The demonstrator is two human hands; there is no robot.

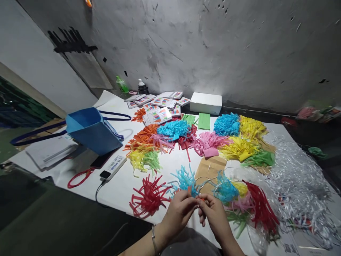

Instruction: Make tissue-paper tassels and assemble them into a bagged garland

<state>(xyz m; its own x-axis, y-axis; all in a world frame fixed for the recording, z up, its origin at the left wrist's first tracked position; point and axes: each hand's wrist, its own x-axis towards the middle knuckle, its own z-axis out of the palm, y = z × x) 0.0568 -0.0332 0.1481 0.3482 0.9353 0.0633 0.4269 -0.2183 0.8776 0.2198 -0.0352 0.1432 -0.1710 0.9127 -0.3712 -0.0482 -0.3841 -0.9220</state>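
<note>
Head view shows our left hand (178,209) and right hand (214,210) meeting at the near edge of the white-covered table (173,161), thumbs and fingertips pinched on an orange paper strip (189,190). Our fingers hide most of it, so we cannot tell its full shape; we probably grip it two-handed because it is small and needs steadying from both sides. Just beyond our knuckles lies a light-blue tassel (183,177), with a red tassel (147,196) to its left, both near enough to suggest we want them within reach. Further back, the pink tassel bundle (209,142) and the other colours sit in loose clusters, perhaps to keep shades apart. Silver tinsel (301,177) sprawls along the right, while the blue tote bag (92,133) and white power bank (114,168) stand left, seemingly out of our hands' way.
</note>
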